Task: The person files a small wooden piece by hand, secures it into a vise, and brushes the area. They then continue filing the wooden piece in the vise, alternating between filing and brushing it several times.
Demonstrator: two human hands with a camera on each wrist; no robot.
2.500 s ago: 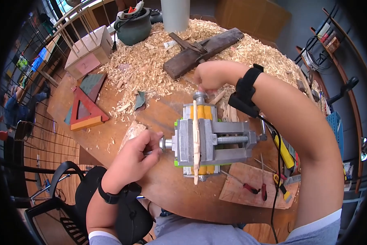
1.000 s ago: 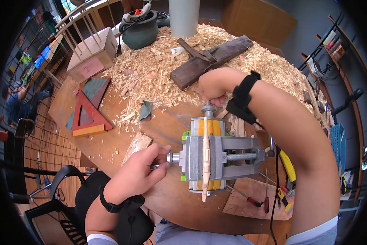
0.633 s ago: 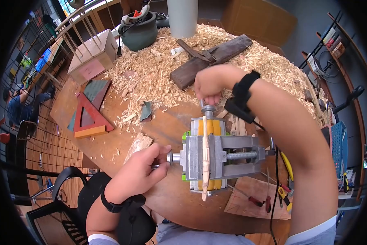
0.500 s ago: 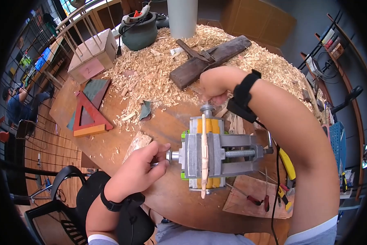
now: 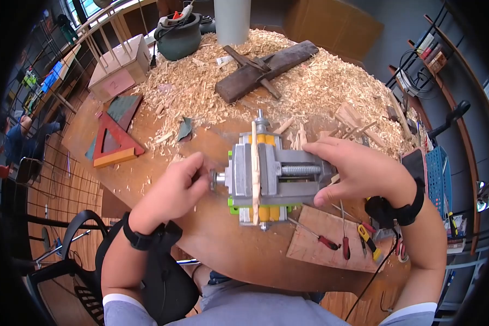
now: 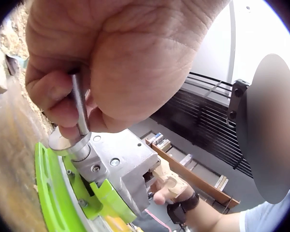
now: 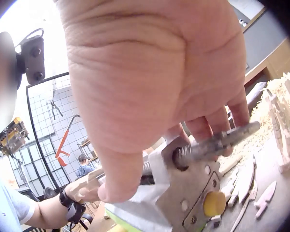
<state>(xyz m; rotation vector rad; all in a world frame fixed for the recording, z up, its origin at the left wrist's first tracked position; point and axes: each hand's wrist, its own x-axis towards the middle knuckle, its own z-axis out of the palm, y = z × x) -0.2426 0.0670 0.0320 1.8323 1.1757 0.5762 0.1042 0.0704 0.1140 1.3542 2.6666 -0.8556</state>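
Note:
The grey metal vise [image 5: 241, 176] stands on the wooden table, with a slender carved wood piece [image 5: 256, 174] upright in the picture between its jaws. My left hand [image 5: 173, 187] is at the vise's left end; in the left wrist view, its fingers curl round a metal handle bar [image 6: 79, 104]. The right hand [image 5: 364, 168] spans the vise's right end, thumb on the near side and fingers toward the far side. The right wrist view shows those fingers fairly straight beside the threaded screw end [image 7: 217, 145], the thumb against the vise body.
Wood shavings [image 5: 331, 81] cover the table's far part, under a dark wooden plane [image 5: 266, 70]. A red triangle [image 5: 114, 141] lies left. Screwdrivers and a yellow cutter [image 5: 369, 243] lie by a thin board [image 5: 309, 239] near right. Carved sticks lie behind the vise.
My right hand has left the knob at the vise's far side and come back to its right end. My left hand stays on the handle. The whole head view has shifted slightly.

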